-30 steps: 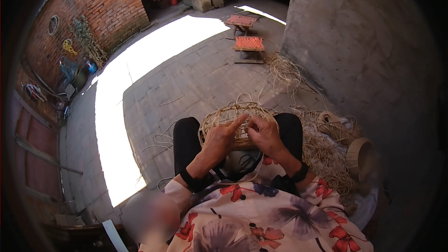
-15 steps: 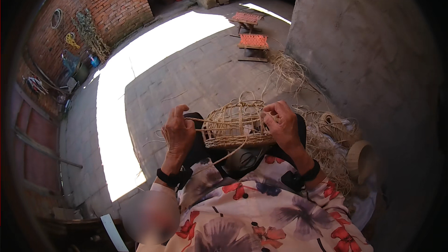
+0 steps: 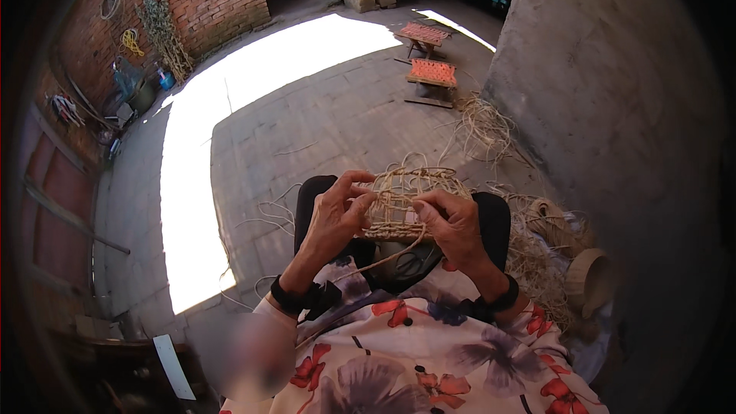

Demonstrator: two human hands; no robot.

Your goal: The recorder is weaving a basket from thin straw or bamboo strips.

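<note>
One grey wall (image 3: 613, 69) rises to my right, and near it two tangles of cord lie on the floor (image 3: 307, 119): the far tangle (image 3: 487, 130) and the near tangle (image 3: 533, 257), beside my leg, presumably for easy reach. Two low stools (image 3: 432, 71) stand well apart from me, ahead. One open-work basket (image 3: 399, 198) sits between my two knees (image 3: 313, 188), likely so my legs steady it. One pale round container (image 3: 586, 280) rests beside the near tangle, seemingly set out of the way. My two hands flank the basket: the left hand (image 3: 341, 205) curls its fingers at the left side, though whether they grip anything I cannot tell; the right hand (image 3: 456, 224) pinches the weave on the near side, apparently to keep it from slipping. One loose strand (image 3: 391, 258) trails toward me.
</note>
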